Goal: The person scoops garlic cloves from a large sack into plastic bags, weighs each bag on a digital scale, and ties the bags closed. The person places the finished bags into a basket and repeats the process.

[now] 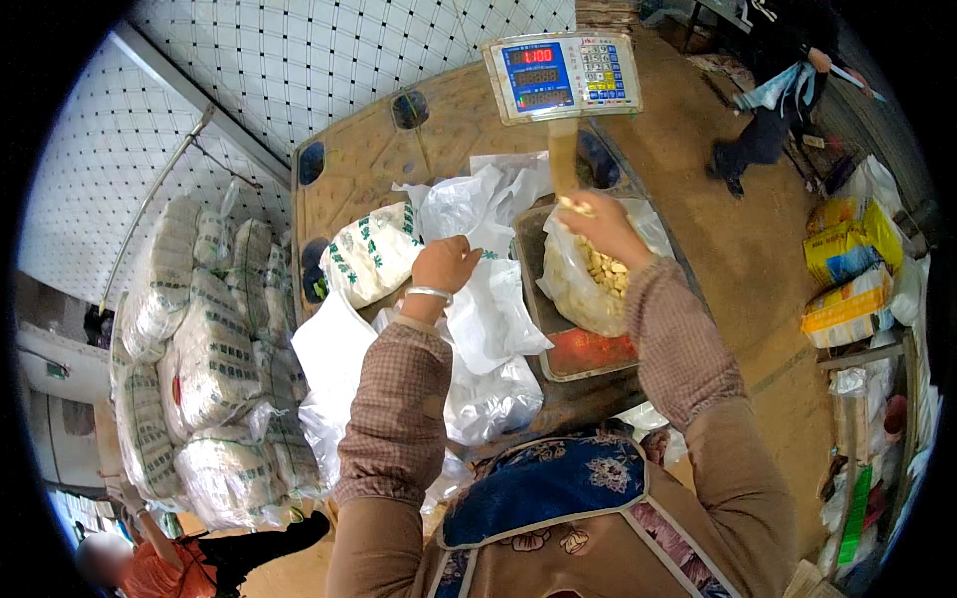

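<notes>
A clear plastic bag (573, 291) filled with small pale-yellow pieces (605, 273) stands open on the metal pan (578, 373) of a weighing scale. Over its far rim is my right hand (608, 231), closed, with a few of the same pale pieces between its fingertips. My left hand (445, 267) is curled above loose white plastic sheets (490, 309), left of the pan. Whether its fingers pinch anything is too small to make out. Beside it on the left lies a full white bag with green print (371, 254).
The scale's display (564, 78), lit red, rises beyond the pan on a post. Stacked packed bags (214, 349) stand at the left. A person in an orange top (164, 568) is at the lower left, another in dark clothes (768, 130) at the upper right. Yellow packages (847, 309) lie right.
</notes>
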Action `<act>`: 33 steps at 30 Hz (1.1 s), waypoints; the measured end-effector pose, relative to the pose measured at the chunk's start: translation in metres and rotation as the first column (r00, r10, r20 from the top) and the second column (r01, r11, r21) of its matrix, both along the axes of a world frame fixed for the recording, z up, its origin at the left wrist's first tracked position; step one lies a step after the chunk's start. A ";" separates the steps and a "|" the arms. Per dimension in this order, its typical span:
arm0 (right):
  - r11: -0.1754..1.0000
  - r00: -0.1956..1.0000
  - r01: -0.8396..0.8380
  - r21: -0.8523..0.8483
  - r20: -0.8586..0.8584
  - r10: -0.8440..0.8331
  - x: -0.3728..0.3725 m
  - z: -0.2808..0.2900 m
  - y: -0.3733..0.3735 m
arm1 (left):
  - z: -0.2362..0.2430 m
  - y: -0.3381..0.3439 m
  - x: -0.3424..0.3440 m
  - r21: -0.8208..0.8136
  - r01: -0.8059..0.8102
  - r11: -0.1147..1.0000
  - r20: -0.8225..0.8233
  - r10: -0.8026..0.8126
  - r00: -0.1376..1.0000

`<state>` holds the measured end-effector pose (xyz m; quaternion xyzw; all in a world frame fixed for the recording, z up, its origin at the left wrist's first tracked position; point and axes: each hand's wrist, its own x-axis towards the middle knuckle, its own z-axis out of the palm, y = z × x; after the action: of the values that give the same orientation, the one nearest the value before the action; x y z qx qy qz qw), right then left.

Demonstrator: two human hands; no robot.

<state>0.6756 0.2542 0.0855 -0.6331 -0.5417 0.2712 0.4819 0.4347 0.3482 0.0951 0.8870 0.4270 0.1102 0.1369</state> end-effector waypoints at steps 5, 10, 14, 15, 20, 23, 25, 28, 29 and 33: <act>0.815 0.766 -0.459 -0.353 0.308 0.564 -0.081 0.021 0.086 | -0.017 0.004 -0.008 0.065 0.044 0.997 0.218 -0.057 0.974; 0.778 0.535 -0.249 -0.577 0.587 0.607 -0.129 -0.068 0.127 | -0.025 0.001 -0.020 0.112 0.029 0.993 0.295 -0.062 0.954; 0.784 0.601 -0.350 -0.513 0.519 0.608 -0.141 -0.060 0.119 | -0.024 -0.007 -0.029 0.054 0.000 0.999 0.369 -0.020 0.929; 0.744 0.554 -0.414 -0.525 0.503 0.663 -0.139 -0.054 0.116 | -0.024 -0.008 -0.030 0.062 0.000 0.998 0.375 -0.023 0.927; 0.881 0.653 -0.411 -0.235 0.598 0.465 -0.118 0.003 0.063 | -0.030 -0.014 -0.032 0.074 0.004 0.997 0.358 -0.030 0.933; 0.980 0.951 -0.176 -0.095 0.239 0.194 -0.057 0.036 0.012 | -0.042 -0.017 -0.041 0.091 -0.019 0.996 0.360 -0.015 0.933; 0.977 0.859 0.166 -0.133 0.507 -0.077 0.000 0.004 -0.012 | -0.035 -0.023 -0.035 0.063 0.020 0.998 0.385 -0.043 0.922; 0.864 0.677 0.412 -0.290 0.732 -0.077 0.017 -0.074 -0.033 | -0.021 -0.043 -0.029 -0.028 0.056 0.998 0.462 -0.037 0.886; 0.881 0.621 0.417 -0.224 0.778 -0.096 0.003 -0.069 -0.041 | -0.015 -0.053 -0.036 -0.041 0.067 0.997 0.506 -0.037 0.862; 0.917 0.723 0.303 -0.260 0.689 -0.044 0.011 -0.065 -0.044 | -0.037 -0.130 -0.158 -0.784 0.575 0.235 0.450 -0.422 0.787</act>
<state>0.6862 0.2098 0.0201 -0.8125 -0.5573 0.0711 0.1555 0.2767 0.2180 0.0576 0.7497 0.1001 -0.1201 0.6431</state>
